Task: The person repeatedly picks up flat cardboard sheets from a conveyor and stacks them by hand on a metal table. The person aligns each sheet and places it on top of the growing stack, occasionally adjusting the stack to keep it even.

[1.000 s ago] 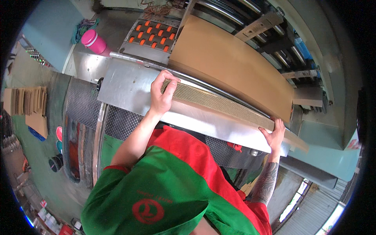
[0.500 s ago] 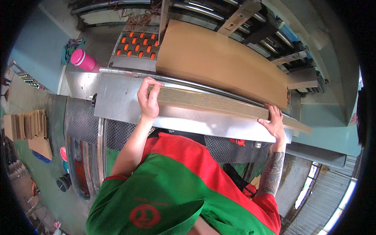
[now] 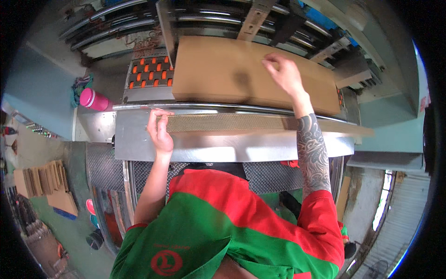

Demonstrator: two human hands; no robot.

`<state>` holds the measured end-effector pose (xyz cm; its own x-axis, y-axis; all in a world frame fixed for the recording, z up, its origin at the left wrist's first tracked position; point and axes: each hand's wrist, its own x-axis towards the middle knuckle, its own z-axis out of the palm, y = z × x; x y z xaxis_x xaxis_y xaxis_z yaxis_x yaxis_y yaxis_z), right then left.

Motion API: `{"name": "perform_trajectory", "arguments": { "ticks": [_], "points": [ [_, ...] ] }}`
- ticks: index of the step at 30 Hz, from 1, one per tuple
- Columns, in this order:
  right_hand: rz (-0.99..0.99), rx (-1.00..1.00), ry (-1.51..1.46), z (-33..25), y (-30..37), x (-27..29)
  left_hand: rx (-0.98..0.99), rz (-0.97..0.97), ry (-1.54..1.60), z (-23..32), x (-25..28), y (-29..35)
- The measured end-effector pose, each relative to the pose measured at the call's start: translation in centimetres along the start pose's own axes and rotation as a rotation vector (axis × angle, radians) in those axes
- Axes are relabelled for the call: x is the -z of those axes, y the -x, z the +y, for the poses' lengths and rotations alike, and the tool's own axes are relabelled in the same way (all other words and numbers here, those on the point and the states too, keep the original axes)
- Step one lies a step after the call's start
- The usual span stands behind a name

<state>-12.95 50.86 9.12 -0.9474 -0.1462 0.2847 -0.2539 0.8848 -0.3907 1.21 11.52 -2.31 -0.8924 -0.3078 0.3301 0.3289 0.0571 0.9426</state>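
A stack of corrugated cardboard sheets point(image 3: 223, 124) stands on edge on the metal table, its fluted edges facing up. My left hand point(image 3: 160, 132) grips its left end, with the thumb on the near side and the fingers behind. Beyond the metal bar lies a larger pile of brown cardboard point(image 3: 209, 69) with its flat face up. Over the right part of that pile hangs my right hand point(image 3: 284, 74), fingers loosely bent and nothing visible in them. It casts a shadow on the top sheet. My right forearm crosses above the right part of the upright stack.
A metal bar point(image 3: 195, 107) runs along the back of the steel table point(image 3: 195, 151). Orange rollers point(image 3: 151, 72) sit left of the pile, near a pink jug point(image 3: 93, 99). Machine guides and rods stand behind. More cardboard point(image 3: 42, 181) rests at far left.
My right hand has let go of the right end of the upright stack and moved up and left over the flat pile. My left hand keeps its grip on the left end.
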Motion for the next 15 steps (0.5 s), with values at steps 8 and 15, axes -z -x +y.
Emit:
{"name": "perform_trajectory", "arguments": {
  "ticks": [8,15],
  "points": [
    [-0.59,0.741,-0.328,-19.0,1.4,-6.8,0.054,0.023,-0.063,0.0,0.2,0.8],
    [-0.912,0.739,-0.177,-23.4,2.6,-8.3,-0.038,0.071,0.048,-4.4,3.7,2.6]
  ]
}}
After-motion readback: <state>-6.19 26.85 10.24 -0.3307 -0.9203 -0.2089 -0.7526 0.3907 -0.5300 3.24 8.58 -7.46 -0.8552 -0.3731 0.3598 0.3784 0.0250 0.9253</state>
